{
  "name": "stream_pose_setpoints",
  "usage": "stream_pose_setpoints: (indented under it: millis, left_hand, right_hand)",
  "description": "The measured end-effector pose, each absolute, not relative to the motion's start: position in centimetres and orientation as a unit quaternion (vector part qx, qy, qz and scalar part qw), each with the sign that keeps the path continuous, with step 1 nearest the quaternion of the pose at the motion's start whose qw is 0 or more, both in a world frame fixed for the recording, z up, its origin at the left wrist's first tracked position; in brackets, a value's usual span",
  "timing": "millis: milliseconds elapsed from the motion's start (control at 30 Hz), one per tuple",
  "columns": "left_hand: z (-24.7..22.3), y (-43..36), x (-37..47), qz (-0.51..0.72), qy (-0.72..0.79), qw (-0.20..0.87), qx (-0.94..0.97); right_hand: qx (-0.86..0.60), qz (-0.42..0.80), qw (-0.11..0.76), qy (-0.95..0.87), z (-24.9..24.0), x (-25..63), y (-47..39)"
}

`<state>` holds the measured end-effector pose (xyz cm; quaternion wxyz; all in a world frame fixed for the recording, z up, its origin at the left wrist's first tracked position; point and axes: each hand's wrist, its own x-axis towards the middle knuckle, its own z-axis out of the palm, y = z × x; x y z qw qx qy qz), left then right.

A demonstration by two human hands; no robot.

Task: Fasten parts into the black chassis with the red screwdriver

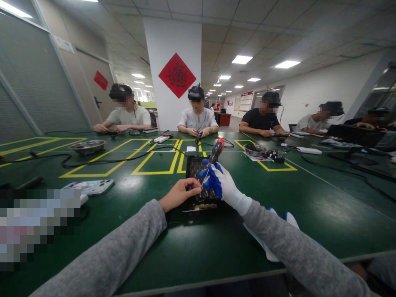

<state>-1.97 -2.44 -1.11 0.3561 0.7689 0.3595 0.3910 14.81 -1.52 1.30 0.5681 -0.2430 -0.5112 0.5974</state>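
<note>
A black, flat rectangular device (195, 169) with a rough inner face lies on the green table in front of me, its lower end showing a brownish strip. My right hand (221, 181), in a white and blue glove, is closed round a screwdriver (216, 151). The red and black handle points up and away; the thin shaft slants down to the device. Bare, my left hand (182, 193) rests at the device's left side, thumb and fingers pinched by the screwdriver's tip. Whatever is between those fingertips is too small to make out.
A spare glove (266, 243) lies beneath my right forearm. To the left are a phone (93, 187) and a metal bowl (88, 146); another bowl (256, 150) stands right. Cables and yellow tape (151, 172) cross the green table (309, 198). Several people sit opposite.
</note>
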Motion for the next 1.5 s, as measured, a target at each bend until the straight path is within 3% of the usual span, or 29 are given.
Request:
stream_pose_setpoints:
  millis: [333,633,967,1233,1500]
  left_hand:
    - [-1.25,-2.49,-2.15,0.371,0.335,0.402,0.767]
    - [-1.07,-2.34,-2.08,0.376,0.369,0.358,0.771]
    - [-0.85,-2.51,-2.39,0.352,0.327,0.396,0.782]
    - [-1.2,-2.3,-2.27,0.375,0.358,0.367,0.773]
    - [-1.27,-2.02,-2.61,0.345,0.317,0.415,0.78]
  right_hand:
    - [-0.236,0.608,0.529,-0.542,1.08,14.78,-1.66]
    - [-0.246,0.588,0.545,-0.545,1.34,14.79,-1.87]
    - [-0.242,0.631,0.549,-0.492,1.26,14.87,-1.47]
    - [-0.231,0.609,0.576,-0.494,1.23,15.04,-1.5]
    - [-0.249,0.629,0.552,-0.488,1.32,14.96,-1.36]
